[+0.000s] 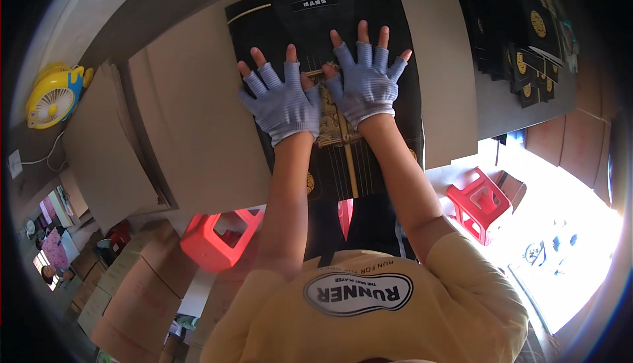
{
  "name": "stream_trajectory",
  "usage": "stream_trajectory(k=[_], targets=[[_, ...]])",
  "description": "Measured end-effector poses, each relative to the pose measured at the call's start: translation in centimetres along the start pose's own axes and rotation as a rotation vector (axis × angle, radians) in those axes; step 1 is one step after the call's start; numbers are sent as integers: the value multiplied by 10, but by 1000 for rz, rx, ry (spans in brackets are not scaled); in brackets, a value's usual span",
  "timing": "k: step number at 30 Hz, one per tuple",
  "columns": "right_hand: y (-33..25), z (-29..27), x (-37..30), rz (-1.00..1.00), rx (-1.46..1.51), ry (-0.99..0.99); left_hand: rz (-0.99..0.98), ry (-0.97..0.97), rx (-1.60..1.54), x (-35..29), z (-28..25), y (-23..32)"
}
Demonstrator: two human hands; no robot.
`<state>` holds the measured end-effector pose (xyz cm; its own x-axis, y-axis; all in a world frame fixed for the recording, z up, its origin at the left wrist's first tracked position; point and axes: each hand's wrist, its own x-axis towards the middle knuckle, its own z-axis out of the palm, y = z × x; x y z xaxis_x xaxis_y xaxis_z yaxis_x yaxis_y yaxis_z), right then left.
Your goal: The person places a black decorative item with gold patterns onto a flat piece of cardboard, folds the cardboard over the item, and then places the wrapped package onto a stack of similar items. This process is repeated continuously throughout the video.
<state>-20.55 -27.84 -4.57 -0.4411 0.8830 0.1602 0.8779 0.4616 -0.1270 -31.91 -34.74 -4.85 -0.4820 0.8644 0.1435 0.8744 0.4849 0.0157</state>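
A large black paper bag or folded sheet with gold print [283, 23] lies flat in front of me; its exact kind I cannot tell. My left hand [282, 99], in a blue-grey fingerless glove, presses on its left half with fingers spread. On the right half my right hand [366, 79] rests the same way, gloved alike, fingers spread and pointing away from me. The two thumbs come close together over the gold pattern in the middle. Neither hand holds anything. The near edge of the black piece reaches the table's front edge.
Flat brown cardboard [191, 99] lies under the black piece. Black-and-gold pieces [527, 66] pile up at the right. A yellow fan [53, 102] stands at the far left. Below are red stools [221, 241] [480, 205] and cardboard boxes [142, 297].
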Motion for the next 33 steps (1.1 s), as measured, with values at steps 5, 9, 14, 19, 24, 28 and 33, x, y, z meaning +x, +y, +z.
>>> stream_trajectory(k=[5, 9, 14, 19, 24, 28, 33], targets=[[-4, -1, -3, 2, 16, -7, 5, 21, 4, -4, 3, -1], [1, -4, 1, 12, 10, 0, 116, -62, -98, -25, -18, 18], [24, -14, 16, -194, -36, -48, 268, -34, -335, -88, -9, 23], [62, -23, 153, -195, -12, -121, 265, -37, -266, -90, -14, 20], [95, 13, 176, -336, 97, 52, 345, -14, -279, -90, -12, 23], [91, -16, -8, -482, 83, 27, 309, -39, -249, -94, -11, 22], [110, -103, -232, -448, 97, -750, 304, 41, -257, -90, -4, 23]])
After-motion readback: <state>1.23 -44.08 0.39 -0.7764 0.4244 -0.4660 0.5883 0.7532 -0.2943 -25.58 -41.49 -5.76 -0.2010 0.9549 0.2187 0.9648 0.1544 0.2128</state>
